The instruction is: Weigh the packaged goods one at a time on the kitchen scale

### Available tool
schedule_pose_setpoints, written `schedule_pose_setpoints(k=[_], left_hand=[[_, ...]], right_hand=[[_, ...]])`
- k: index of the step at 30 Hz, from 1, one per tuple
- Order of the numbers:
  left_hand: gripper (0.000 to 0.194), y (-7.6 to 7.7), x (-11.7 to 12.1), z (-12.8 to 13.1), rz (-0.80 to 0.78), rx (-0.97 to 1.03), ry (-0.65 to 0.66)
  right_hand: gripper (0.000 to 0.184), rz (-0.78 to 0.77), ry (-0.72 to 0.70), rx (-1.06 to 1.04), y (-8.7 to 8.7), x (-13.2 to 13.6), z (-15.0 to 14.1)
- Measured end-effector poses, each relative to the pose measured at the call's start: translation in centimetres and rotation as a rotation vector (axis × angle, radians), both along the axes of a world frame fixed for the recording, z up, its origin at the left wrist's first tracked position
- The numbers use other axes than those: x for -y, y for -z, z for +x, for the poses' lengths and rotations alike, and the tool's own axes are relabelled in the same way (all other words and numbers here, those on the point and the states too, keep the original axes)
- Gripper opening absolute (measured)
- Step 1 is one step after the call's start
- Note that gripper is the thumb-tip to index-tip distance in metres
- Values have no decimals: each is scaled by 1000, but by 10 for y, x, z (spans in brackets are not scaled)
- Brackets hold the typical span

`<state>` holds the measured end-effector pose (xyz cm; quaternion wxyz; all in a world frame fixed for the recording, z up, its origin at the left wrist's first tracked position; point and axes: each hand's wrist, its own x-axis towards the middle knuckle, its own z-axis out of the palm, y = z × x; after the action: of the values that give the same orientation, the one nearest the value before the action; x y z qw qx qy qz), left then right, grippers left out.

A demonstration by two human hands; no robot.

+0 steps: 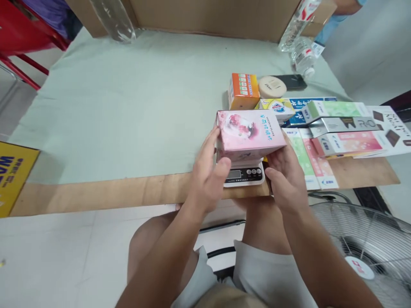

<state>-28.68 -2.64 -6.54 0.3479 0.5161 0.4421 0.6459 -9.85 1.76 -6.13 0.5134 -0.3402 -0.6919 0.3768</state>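
A pink box [248, 134] with a flower picture rests on a small white digital scale [245, 174] at the near edge of the table. My left hand [208, 171] presses its fingers against the box's left end, with the thumb at the front by the scale. My right hand [285, 179] cups the box's right end from below; its fingertips are hidden behind the box. Both hands grip the box between them.
Behind the scale stand an orange box [243, 90], a round beige soap [272, 87] and a black phone [293, 81]. Flat toothpaste cartons [340, 124] lie at the right, water bottles [303, 55] beyond. A floor fan [362, 248] stands lower right. Another person's arm [346, 6] shows top right.
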Motion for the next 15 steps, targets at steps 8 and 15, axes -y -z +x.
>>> schedule_pose_setpoints(k=[8,15], left_hand=[[80,7,-5,-16,-129,136,-92],[83,-7,-3,-12,-224,53,8]], right_hand=[[68,66,192,76,5,10,8],[57,56,109,35,6,-11,3]])
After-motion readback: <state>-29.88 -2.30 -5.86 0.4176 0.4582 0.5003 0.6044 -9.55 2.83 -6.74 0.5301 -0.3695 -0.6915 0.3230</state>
